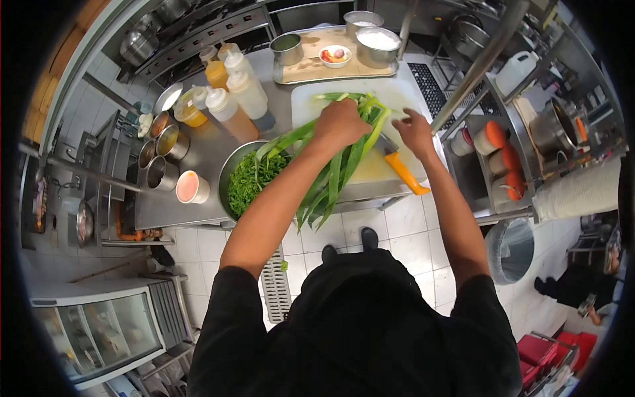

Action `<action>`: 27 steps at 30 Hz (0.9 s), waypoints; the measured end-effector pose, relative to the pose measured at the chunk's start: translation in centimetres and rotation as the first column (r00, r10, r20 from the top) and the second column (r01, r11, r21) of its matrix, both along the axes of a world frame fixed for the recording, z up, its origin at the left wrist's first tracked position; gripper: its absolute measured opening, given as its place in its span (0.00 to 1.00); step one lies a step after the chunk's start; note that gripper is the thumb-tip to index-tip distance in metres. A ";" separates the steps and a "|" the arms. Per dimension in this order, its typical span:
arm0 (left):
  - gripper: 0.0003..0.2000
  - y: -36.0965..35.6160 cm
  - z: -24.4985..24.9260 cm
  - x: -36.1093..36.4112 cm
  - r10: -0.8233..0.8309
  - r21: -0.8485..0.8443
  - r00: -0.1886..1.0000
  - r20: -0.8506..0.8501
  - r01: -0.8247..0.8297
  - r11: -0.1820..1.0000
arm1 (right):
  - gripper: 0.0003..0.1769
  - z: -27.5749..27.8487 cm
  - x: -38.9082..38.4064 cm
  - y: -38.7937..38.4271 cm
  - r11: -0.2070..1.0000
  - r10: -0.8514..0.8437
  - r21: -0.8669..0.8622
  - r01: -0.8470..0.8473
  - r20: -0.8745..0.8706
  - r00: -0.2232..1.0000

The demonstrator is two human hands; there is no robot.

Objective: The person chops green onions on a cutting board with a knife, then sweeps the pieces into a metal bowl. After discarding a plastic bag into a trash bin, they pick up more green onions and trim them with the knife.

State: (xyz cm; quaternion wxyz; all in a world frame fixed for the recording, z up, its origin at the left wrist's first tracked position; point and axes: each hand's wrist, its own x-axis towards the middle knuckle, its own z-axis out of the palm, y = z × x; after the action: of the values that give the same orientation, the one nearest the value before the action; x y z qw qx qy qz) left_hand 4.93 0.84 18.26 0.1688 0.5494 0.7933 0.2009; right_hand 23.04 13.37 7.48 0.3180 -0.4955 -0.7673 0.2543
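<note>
My left hand [340,126] is closed around a bunch of green onions [344,162] over the white cutting board [307,99]. Their long leaves droop past the board's front edge, and some lie across the bowl. To the right of the bunch, my right hand [415,134] is raised with loosely bent fingers, and I see nothing in it. A knife with an orange handle [405,173] lies on the board between my hands, its blade partly under the leaves. At the left, a metal bowl [225,173] holds chopped greens [254,182].
Squeeze bottles [231,109] and metal sauce pots [173,142] stand left of the board, near a white cup [192,187]. Behind it a tray [311,76] carries pots and a small bowl [335,57]. A bin [509,251] stands at right; another person [579,288] is farther right.
</note>
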 end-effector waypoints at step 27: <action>0.10 4.3 -0.1 -1.6 0.165 0.135 0.486 0.858 -0.524 0.841 | 0.21 0.0 -3.7 0.9 0.960 0.173 -0.194 -0.202 -0.154 0.973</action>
State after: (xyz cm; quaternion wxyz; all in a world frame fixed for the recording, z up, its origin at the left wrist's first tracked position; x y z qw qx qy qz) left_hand 3.28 5.12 18.11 0.3622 0.2384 0.6616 0.6118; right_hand 19.35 14.26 7.48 0.2899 -0.4327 -0.7566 0.3953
